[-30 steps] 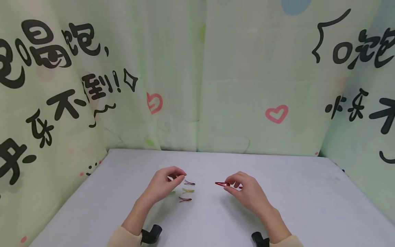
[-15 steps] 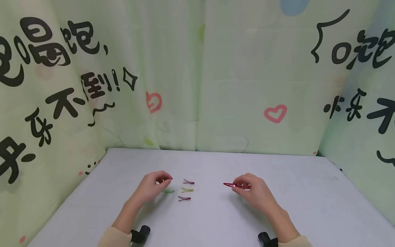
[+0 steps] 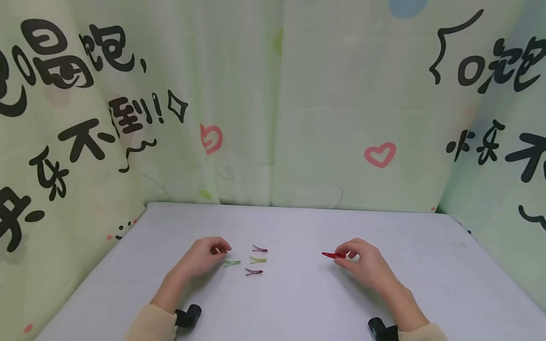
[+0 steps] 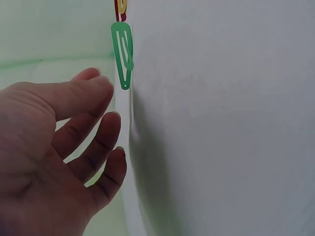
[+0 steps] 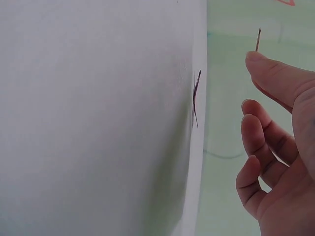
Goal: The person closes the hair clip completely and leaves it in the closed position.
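Note:
My right hand (image 3: 364,260) pinches a red snap hair clip (image 3: 327,255) between thumb and fingers, above the right part of the table; in the right wrist view only the clip's thin end (image 5: 259,40) sticks out past the thumb. My left hand (image 3: 206,255) has loosely bent fingers and no clip showing in them. Just beyond its fingertips lies a green snap hair clip (image 3: 232,263), its slotted shape plain in the left wrist view. To its right, a yellow clip (image 3: 258,260), a dark red clip (image 3: 254,272) and a purplish clip (image 3: 259,248) lie on the table.
The clips lie on a white table (image 3: 290,308) with green printed curtains (image 3: 320,118) around its back and sides. Black wrist cameras (image 3: 188,316) are strapped on both forearms. A dark clip (image 5: 196,98) lies edge-on in the right wrist view.
My left hand has drawn back to the left and lower, uncovering the green clip. My right hand has moved right, still pinching the red clip. The clips on the table keep their places.

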Available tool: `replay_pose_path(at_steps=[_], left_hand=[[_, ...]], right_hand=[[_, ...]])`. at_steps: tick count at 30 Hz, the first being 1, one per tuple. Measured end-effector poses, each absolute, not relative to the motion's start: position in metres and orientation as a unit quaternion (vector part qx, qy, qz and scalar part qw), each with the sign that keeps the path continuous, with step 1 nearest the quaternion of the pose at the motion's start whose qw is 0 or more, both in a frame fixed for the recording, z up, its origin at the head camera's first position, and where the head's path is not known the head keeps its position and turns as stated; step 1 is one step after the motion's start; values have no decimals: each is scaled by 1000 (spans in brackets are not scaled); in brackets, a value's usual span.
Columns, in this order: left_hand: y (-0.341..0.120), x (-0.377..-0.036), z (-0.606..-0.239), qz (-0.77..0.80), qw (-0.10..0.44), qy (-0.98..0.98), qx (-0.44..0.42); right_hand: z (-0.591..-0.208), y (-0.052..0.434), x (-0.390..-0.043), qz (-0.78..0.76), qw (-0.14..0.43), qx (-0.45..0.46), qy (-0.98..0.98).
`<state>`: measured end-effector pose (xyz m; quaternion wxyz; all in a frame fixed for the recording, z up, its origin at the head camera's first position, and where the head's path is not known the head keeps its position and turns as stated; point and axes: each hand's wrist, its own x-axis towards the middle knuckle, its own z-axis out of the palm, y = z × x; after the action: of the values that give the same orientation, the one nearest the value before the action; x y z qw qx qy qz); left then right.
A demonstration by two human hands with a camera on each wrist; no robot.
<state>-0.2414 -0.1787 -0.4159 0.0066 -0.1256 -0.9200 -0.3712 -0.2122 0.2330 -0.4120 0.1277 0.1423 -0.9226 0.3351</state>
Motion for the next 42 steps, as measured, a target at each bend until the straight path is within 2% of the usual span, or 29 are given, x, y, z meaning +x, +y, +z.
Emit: replay_pose_path(at_steps=[7,22,33,42], left_hand=[[-185,-245,-418,-357,-27,-921,-157],[-186,-252,-413,-347,-77,-919,-167],[-186,-252,-414,-342,-91,-921,-161],[-185,-254,-415,-330,-81,-927,-158]], right_hand=[[-411,243,-213,331,109,131,-928],[-417,256,-225,304,54,142,-940],[-421,255,-234,311,22,149,-938],[-420,255,-235,304,12,136,-943]])
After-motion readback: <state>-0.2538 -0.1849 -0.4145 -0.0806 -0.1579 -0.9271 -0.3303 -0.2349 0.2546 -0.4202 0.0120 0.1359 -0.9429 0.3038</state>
